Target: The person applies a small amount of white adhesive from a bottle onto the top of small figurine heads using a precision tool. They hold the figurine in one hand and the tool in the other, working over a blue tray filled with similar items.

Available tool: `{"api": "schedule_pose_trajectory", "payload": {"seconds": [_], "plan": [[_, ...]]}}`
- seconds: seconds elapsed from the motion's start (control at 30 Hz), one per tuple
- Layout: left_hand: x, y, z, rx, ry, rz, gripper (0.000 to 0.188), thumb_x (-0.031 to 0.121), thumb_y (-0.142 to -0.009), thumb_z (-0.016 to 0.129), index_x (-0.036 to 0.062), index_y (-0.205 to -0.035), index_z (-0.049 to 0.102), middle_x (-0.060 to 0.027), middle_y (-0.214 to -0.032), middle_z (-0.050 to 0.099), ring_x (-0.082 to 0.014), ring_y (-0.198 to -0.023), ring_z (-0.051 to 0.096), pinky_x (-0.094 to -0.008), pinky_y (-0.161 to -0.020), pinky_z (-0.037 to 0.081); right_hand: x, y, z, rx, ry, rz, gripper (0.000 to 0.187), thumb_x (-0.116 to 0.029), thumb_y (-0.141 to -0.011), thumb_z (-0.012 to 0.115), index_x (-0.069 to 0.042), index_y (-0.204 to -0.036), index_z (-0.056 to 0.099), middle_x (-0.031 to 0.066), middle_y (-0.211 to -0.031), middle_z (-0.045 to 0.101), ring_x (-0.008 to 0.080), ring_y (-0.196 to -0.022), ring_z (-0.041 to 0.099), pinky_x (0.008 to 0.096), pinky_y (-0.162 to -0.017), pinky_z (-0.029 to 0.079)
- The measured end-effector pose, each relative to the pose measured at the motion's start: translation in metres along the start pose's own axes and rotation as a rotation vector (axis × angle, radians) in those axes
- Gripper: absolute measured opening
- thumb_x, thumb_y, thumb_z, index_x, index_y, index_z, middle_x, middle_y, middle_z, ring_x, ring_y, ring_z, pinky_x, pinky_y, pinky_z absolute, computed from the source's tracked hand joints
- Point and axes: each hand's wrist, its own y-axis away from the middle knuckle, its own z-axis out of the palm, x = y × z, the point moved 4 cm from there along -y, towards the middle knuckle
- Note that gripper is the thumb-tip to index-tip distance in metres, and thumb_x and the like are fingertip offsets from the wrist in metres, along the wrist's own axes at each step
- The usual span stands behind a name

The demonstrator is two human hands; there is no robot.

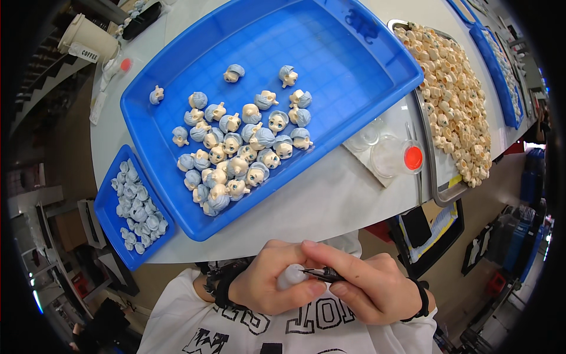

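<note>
My left hand [268, 280], close to my body below the table edge, is closed around a small whitish rounded piece [290, 276]; its exact kind cannot be made out. My right hand [374, 283] grips a slim black pointed tool [326, 274]. The tool's fine tip meets or nearly meets the whitish piece, and the fingers of both hands come close together there. Beyond them on the table, a large blue tray [348, 127] holds several doll heads [257, 174] with pale blue hair and painted faces.
A smaller blue tray [108, 203] with pale blue hair pieces [140, 209] stands at the left. On the right, a metal tray [429, 141] is heaped with cream-coloured parts [454, 94]. Between trays sits a clear bottle with a red cap [413, 157]. A cream cup [88, 38] stands far left.
</note>
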Motion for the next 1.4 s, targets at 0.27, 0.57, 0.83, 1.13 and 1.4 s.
{"api": "schedule_pose_trajectory", "payload": {"seconds": [0.27,0.57,0.83,1.13,1.4], "plan": [[-0.001,0.0,-0.001,0.005,-0.019,0.021,0.018,0.011,-0.08,0.059,-0.003,-0.092,0.057,-0.0122,-0.078,0.061,-0.0193,-0.065,0.059,-0.0283,-0.058,0.045,-0.001,-0.002,-0.002,-0.051,0.018,0.033,0.057,0.005,-0.076,0.052,0.005,-0.13,0.038,0.0193,-0.098,0.064,0.028,-0.067,0.065,0.0284,-0.058,0.051],[-0.001,0.001,-0.001,0.011,-0.075,0.011,0.018,0.01,-0.08,0.059,-0.0027,-0.093,0.057,-0.0124,-0.079,0.061,-0.0212,-0.067,0.06,-0.0285,-0.06,0.046,-0.002,-0.001,-0.002,-0.059,0.023,0.048,0.055,0.005,-0.077,0.052,0.005,-0.13,0.038,0.0191,-0.098,0.064,0.0281,-0.068,0.065,0.0284,-0.059,0.051],[-0.003,0.004,0.001,0.084,0.057,-0.003,0.018,0.013,-0.083,0.057,-0.0034,-0.092,0.057,-0.0107,-0.077,0.061,-0.0178,-0.066,0.059,-0.0278,-0.061,0.046,0.003,-0.003,0.009,-0.021,-0.086,0.093,0.049,0.005,-0.082,0.048,0.002,-0.13,0.038,0.0166,-0.099,0.063,0.0259,-0.078,0.066,0.0261,-0.064,0.05],[-0.016,0.011,0.0,0.153,0.099,-0.032,0.019,0.017,-0.085,0.055,-0.0018,-0.082,0.054,-0.0053,-0.062,0.054,-0.0131,-0.053,0.049,-0.0267,-0.049,0.038,0.009,-0.004,0.018,0.094,-0.103,0.108,0.039,0.0,-0.087,0.045,0.002,-0.125,0.043,0.0128,-0.081,0.062,0.0201,-0.064,0.062,0.0239,-0.059,0.047],[-0.004,0.001,0.002,0.122,0.109,0.044,0.02,0.014,-0.083,0.056,-0.0039,-0.093,0.056,-0.0097,-0.072,0.06,-0.0155,-0.061,0.057,-0.027,-0.057,0.044,0.006,-0.004,0.014,0.127,-0.093,0.023,0.043,0.003,-0.082,0.047,0.004,-0.125,0.045,0.0152,-0.084,0.063,0.024,-0.067,0.064,0.0251,-0.06,0.049]]}}
